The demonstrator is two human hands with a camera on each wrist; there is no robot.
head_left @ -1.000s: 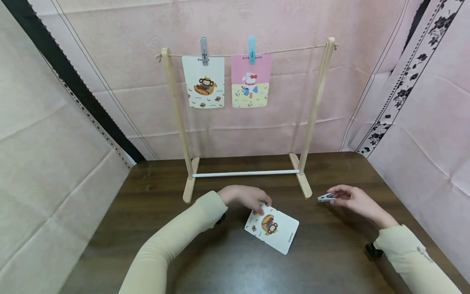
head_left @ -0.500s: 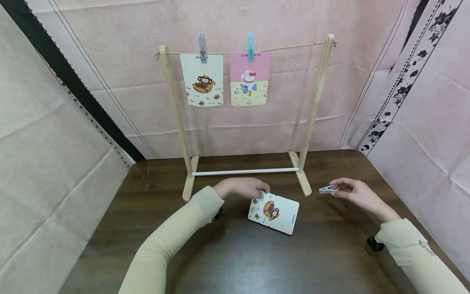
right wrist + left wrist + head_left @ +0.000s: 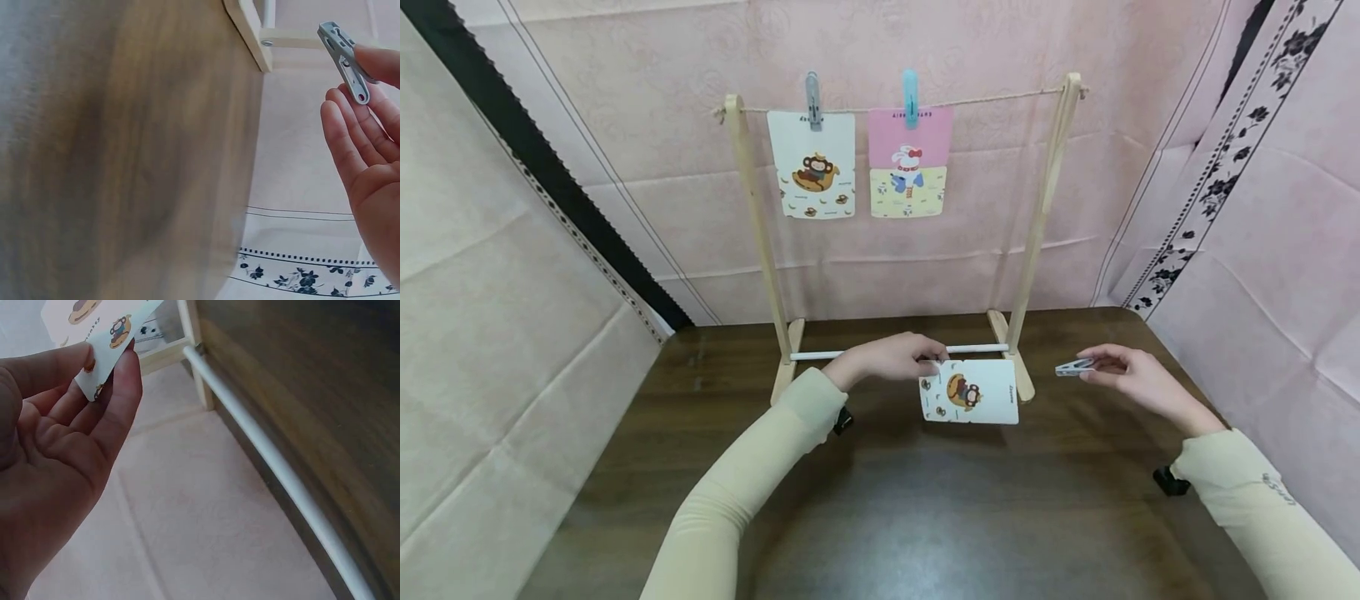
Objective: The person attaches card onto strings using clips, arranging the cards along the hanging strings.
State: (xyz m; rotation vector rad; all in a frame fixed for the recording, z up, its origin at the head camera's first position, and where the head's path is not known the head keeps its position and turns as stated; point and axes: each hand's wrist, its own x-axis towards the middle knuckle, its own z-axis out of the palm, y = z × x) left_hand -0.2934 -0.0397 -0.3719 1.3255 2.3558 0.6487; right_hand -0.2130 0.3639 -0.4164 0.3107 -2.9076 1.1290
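My left hand (image 3: 891, 358) pinches one end of a white card (image 3: 1000, 392) with a monkey picture, held sideways in front of the rack's lower bar. In the left wrist view, thumb and fingers grip the corner of this card (image 3: 97, 375). Off to the right, my right hand (image 3: 1131, 379) holds a grey clothespin (image 3: 1073, 367) by its handle end, jaws pointing left. The right wrist view shows the clothespin (image 3: 345, 62) between thumb and fingers. Behind the hands, a white monkey card (image 3: 812, 187) and a pink and yellow rabbit card (image 3: 910, 179) hang from a string.
A wooden rack (image 3: 1043, 217) carries the string (image 3: 1000, 99) and a white lower bar (image 3: 977, 348). A grey clothespin (image 3: 813, 100) and a blue clothespin (image 3: 911, 98) clip the hanging cards. Pale cloth (image 3: 1262, 275) walls in the brown table (image 3: 880, 517).
The left hand has lifted the card up and away from me, turning it from slanted to nearly level. My right hand has also risen slightly with its clothespin.
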